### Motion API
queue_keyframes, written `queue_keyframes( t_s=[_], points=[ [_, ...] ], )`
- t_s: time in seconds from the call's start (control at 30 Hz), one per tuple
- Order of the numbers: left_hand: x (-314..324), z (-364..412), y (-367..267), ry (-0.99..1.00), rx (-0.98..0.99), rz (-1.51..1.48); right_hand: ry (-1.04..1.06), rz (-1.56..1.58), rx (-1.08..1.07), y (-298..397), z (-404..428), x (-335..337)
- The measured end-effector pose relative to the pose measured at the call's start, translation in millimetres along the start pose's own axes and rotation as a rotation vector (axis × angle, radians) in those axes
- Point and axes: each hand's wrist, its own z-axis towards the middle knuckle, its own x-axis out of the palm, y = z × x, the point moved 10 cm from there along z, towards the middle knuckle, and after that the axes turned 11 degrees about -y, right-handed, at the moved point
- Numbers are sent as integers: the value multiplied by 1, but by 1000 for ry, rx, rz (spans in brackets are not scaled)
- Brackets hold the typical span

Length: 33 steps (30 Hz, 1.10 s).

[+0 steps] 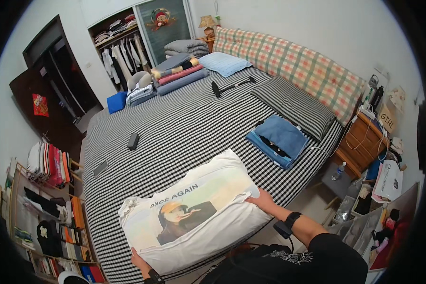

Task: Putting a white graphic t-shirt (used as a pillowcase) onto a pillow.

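A plump pillow [230, 227] in a white cover lies across the near edge of the bed. Its cover bears large printed writing and a picture of a person in a yellow cap. My right hand [263, 202] grips the pillow's right end, where the fabric bunches into folds. At its lower left corner my left hand [141, 262] takes hold, the fingers partly hidden beneath. Under the pillow spreads a black-and-white checked bedsheet [177, 142]. To the right, near a striped pillow [294, 104], is a stack of folded blue clothes [278, 140].
On the bed also lie a black roller-like bar [234, 86], a dark case [133, 141], a phone-like slab [100, 169], a light blue pillow [225, 64] and folded bedding [181, 71]. A wooden nightstand [365, 142] with cables stands right; a crowded shelf [53, 227] stands left.
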Motion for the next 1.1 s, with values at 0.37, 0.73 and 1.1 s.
queue_keyframes(
  t_s=[0.37,0.73,1.1],
  points=[
    [74,-43,-44,-21,-56,-139,-225,-87,-62,39,12,-84],
    [178,-156,-109,151,53,-271,-352,89,-132,42,60,-215],
    [232,-245,-75,1,30,-207,-344,-38,-174,39,142,-337]
  ],
)
